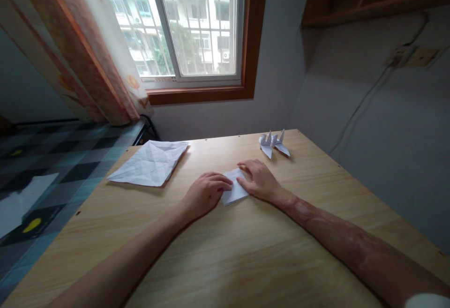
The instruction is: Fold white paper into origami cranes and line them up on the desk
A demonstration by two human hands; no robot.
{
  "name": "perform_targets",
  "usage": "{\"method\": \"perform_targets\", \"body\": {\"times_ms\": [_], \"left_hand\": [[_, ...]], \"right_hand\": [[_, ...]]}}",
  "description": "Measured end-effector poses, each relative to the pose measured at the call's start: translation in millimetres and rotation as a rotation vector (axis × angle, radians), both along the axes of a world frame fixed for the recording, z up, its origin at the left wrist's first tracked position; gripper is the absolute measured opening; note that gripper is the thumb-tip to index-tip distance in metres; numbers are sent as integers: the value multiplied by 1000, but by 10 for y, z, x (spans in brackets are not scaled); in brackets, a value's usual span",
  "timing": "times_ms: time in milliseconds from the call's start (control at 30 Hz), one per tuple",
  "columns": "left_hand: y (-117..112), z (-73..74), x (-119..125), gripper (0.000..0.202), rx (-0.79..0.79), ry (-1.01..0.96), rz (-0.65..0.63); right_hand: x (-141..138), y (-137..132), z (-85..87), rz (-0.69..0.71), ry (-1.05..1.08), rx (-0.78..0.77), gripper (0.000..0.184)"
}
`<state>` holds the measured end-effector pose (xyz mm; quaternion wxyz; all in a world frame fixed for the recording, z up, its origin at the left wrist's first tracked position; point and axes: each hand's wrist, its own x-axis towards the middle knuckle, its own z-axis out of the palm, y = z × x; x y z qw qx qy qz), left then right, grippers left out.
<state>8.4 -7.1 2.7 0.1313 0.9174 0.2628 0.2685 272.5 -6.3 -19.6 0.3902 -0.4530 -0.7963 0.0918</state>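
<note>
A small folded white paper (236, 197) lies on the wooden table between my hands. My left hand (207, 193) rests at its left edge, closed, with the fingers together and their tips pressing on the paper; its thumb is hidden. From the right side my right hand (260, 181) touches the paper, thumb and forefinger spread apart, the thumb tip on its surface. The paper's right edge is partly covered by that hand. Beyond my right hand stand two white origami cranes (266, 145), close together.
Creased white paper sheets (149, 163) lie at the table's back left. The wooden table (211, 261) meets the wall below a window (197, 26). To the left is a bed with a checked cover (66, 141) and more white paper (24, 202). A cable (362, 101) hangs on the right wall.
</note>
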Motion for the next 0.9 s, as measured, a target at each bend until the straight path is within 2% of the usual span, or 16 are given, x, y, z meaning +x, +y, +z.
{"method": "perform_targets", "body": {"times_ms": [67,133,233,533,700,800,900], "left_hand": [[-19,6,-10,33,34,23,79],[-48,13,-10,29,62,40,158],[-76,16,4,16,66,52,211],[-47,14,11,14,105,79,273],[-28,-27,-18,14,4,8,291],[-15,-38,-21,23,-24,-5,284],[1,-38,-14,32,16,41,237]], "right_hand": [[3,-1,-5,28,-21,-53,43],[5,-9,4,76,-15,-70,41],[11,-10,19,128,24,-70,41],[12,-5,14,149,128,-35,36],[-7,-50,52,250,5,77,19],[-16,-81,65,323,-62,105,21],[-29,-114,85,359,-70,87,17]]}}
